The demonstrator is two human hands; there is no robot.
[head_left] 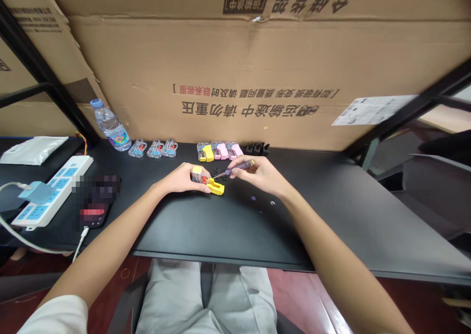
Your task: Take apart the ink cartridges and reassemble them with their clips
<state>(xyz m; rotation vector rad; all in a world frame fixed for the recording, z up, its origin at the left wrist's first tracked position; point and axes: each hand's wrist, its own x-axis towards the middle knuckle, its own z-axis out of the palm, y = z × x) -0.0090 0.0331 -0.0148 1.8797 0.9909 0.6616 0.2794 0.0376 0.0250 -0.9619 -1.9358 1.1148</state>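
My left hand (183, 178) is closed around a small yellow and clear plastic device (216, 187) with an orange-red part showing near its middle. In my right hand (259, 173) is a screwdriver (241, 167) with a see-through purplish handle and a yellow end. Its thin shaft points left and down, and the tip meets the device or hovers just over it; I cannot tell which. Behind my hands lie several small black round parts (217, 170), partly hidden by my fingers.
Along the cardboard wall stand clear casings (155, 149), yellow and pink devices (220, 151) and black pieces (257, 149). A water bottle (111, 126), power strip (55, 192) and charging phone (98, 201) are at left. Small scraps (253, 198) lie right of my hands.
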